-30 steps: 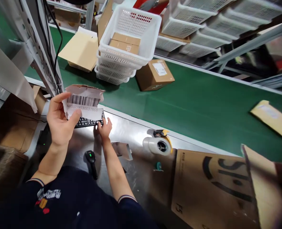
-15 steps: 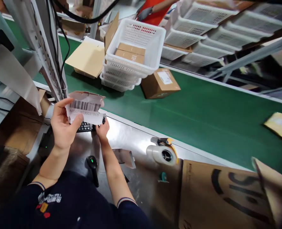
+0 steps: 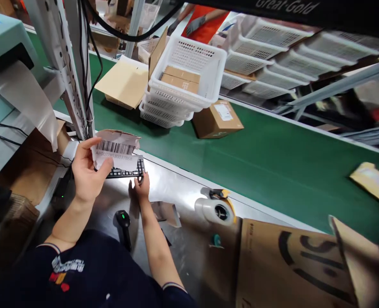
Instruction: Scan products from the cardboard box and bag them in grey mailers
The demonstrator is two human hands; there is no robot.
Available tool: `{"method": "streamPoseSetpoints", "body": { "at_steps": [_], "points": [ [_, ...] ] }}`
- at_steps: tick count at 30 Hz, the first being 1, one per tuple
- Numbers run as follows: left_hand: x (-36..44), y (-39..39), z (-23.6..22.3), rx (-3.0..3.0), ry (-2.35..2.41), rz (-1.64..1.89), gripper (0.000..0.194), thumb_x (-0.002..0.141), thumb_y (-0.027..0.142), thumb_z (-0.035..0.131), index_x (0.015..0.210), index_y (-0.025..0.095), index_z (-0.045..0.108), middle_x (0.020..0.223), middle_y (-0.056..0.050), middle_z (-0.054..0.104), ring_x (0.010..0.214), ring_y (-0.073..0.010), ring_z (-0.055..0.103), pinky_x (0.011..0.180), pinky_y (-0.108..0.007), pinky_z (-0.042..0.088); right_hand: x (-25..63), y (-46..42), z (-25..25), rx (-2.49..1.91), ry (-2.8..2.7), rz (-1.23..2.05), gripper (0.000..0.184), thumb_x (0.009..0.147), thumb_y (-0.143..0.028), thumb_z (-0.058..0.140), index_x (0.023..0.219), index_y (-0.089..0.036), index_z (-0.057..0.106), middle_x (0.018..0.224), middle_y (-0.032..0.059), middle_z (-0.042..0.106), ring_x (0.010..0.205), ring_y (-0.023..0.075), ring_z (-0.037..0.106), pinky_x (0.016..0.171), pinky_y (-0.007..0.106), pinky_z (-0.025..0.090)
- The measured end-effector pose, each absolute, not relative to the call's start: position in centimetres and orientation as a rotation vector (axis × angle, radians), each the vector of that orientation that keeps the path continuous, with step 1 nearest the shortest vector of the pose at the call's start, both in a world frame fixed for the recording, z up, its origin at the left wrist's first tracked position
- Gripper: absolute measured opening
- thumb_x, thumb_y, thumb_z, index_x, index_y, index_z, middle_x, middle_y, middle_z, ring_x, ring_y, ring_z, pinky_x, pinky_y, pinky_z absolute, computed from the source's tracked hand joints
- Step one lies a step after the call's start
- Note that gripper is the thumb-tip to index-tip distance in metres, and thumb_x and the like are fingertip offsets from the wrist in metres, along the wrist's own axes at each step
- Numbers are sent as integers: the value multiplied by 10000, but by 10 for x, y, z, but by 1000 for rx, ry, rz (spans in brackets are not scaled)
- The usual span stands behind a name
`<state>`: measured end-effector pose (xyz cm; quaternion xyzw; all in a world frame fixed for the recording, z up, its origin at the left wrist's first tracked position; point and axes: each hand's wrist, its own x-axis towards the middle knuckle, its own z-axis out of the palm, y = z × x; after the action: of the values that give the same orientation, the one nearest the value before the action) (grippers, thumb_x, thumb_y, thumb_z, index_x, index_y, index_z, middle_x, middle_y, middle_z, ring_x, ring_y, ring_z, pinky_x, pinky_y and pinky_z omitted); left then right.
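Right hand [image 3: 142,187], empty, is easing back at keyboard [image 3: 140,163]; my left hand [image 3: 87,174] is pinching barcode label [image 3: 117,148], best kept flat

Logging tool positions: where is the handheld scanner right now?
In the head view, the handheld scanner lies left of centre on the metal table, between the right forearm and the left forearm.

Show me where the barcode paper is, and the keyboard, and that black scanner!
Barcode paper [image 3: 121,149]: head view, on its printed stripes.
Keyboard [image 3: 140,164]: head view, on keys at its right end.
Scanner [image 3: 123,223]: head view, on its wide head.
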<state>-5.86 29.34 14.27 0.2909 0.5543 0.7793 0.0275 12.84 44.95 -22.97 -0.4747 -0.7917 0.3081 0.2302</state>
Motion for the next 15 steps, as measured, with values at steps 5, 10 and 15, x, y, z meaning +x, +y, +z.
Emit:
{"method": "streamPoseSetpoints", "body": {
  "at_steps": [5, 10, 15],
  "points": [
    [-60, 291, 146, 919, 1727, 2415, 476, 772, 171, 905, 1206, 238, 723, 1140, -28, 730, 1019, -156, 711, 893, -263, 590, 129, 441, -231, -1347, -2244, 805, 622, 904, -456, 566, 1418, -106, 594, 1586, 261, 508, 1518, 367, 435, 1242, 586, 377],
    [-62, 292, 146, 954, 1760, 2413, 472, 770, 247, 928, 1196, 232, 724, 1111, -30, 730, 994, -173, 710, 873, -281, 597, 124, 447, -226, -1385, -2333, 662, 596, 935, -462, 589, 1414, -111, 633, 1613, 263, 467, 1514, 371, 429, 1225, 576, 398],
    [-62, 293, 142, 972, 1734, 2400, 483, 773, 201, 910, 1217, 233, 723, 1130, -22, 724, 1013, -147, 695, 892, -251, 583, 115, 453, -219, -1360, -2380, 630, 554, 969, -451, 591, 1413, -125, 654, 1638, 264, 424, 1535, 387, 389, 1224, 607, 382]
  ]
}}
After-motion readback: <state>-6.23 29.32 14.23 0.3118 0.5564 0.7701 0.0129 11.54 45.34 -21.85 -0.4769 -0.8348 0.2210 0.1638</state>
